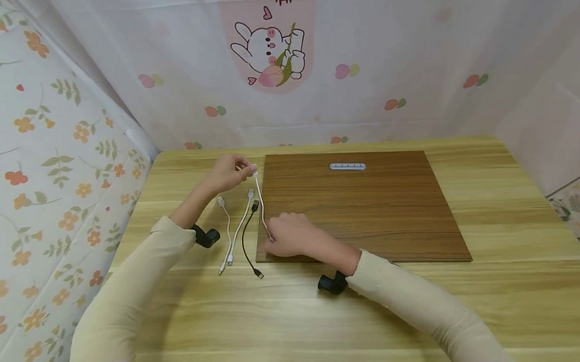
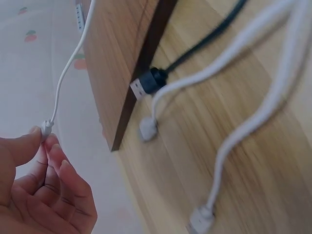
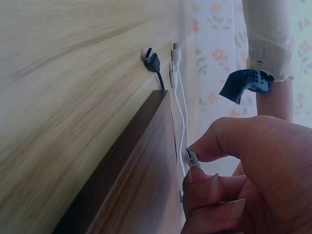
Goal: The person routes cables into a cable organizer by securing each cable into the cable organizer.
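Note:
A white cable [image 1: 261,196] is stretched between the two hands near the board's left edge. The left hand [image 1: 230,173] pinches its upper plug [image 2: 47,127] between thumb and fingertips. Its small lower connector [image 3: 191,157] is pinched by the right hand [image 1: 292,235], which is over the board's lower left corner. To the left lie a black cable [image 1: 244,239] and two white cables [image 1: 238,226] [image 1: 228,221], roughly side by side on the table. In the left wrist view, the left hand [image 2: 46,190] has its fingers curled toward the thumb.
A dark brown board [image 1: 369,210] lies on the light wood table [image 1: 276,322]. Near its far edge is a small pale strip [image 1: 347,166] with several marks. Patterned cloth [image 1: 386,47] hangs behind the table and at the left.

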`<state>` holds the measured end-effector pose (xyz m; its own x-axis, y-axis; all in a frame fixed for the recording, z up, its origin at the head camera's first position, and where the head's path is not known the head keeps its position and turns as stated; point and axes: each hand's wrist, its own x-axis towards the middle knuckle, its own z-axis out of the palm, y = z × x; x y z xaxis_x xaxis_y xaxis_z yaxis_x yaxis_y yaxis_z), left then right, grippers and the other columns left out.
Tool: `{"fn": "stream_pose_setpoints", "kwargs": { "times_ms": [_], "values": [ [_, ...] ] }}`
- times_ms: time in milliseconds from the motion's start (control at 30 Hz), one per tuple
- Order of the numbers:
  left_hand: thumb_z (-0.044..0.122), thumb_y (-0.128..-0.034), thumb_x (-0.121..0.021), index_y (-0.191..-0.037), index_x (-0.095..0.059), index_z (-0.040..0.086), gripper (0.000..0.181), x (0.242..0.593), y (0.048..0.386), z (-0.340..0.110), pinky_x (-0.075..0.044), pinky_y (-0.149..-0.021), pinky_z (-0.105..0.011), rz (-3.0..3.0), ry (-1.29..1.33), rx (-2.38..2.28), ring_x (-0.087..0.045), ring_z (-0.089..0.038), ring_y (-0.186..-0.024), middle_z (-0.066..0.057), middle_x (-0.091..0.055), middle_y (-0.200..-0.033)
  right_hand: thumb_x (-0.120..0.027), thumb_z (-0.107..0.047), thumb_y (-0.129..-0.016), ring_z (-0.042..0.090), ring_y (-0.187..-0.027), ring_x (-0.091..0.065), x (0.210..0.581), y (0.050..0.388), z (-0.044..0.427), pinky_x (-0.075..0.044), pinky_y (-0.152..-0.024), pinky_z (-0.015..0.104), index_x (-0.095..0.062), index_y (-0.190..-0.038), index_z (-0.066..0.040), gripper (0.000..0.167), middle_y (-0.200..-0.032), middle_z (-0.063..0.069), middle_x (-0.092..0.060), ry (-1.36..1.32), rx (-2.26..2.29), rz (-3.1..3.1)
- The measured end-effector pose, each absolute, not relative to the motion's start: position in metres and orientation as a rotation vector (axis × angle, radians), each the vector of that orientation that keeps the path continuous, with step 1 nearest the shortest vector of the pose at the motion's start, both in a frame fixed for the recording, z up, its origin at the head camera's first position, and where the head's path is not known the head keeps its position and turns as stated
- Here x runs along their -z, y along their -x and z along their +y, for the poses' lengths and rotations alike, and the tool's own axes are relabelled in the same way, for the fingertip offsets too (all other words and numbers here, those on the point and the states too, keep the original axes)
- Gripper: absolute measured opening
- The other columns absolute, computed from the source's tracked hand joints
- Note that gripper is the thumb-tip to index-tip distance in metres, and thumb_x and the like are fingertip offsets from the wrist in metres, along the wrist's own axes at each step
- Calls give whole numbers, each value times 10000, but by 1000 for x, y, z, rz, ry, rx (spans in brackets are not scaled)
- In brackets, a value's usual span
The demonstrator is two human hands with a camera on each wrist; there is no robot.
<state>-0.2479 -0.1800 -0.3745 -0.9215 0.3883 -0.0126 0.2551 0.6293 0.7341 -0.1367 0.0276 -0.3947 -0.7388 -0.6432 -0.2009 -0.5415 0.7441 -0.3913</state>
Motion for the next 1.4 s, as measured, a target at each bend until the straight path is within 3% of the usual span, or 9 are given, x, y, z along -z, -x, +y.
{"fn": "stream_pose_setpoints", "kwargs": {
  "times_ms": [467,733,1400],
  "values": [
    [212,-1045,-618,-1023,-691,-31,255,375,259,-149,-491,-738,-417,2650,-561,-1173,-640,-394,-905,-256,-659,-1049,-692,-287,-929,100,-483,-404,398,139,51,-342,-434,278,-531,-597,-168,387,-577,-43,-460,803,448,2646],
    [215,-1039,-625,-1009,-707,-35,265,379,264,-139,-473,-713,-381,2678,-580,-1178,-619,-277,-852,-219,-674,-963,-680,-247,-931,92,-474,-401,399,141,64,-322,-423,273,-536,-627,-171,345,-539,-64,-442,760,494,2679],
    [205,-1026,-649,-986,-731,-30,252,383,279,-101,-457,-646,-326,2670,-595,-1185,-624,-265,-772,-224,-704,-928,-673,-231,-944,101,-475,-372,399,139,89,-286,-434,276,-509,-627,-153,365,-530,-55,-403,695,515,2716]
  ]
}}
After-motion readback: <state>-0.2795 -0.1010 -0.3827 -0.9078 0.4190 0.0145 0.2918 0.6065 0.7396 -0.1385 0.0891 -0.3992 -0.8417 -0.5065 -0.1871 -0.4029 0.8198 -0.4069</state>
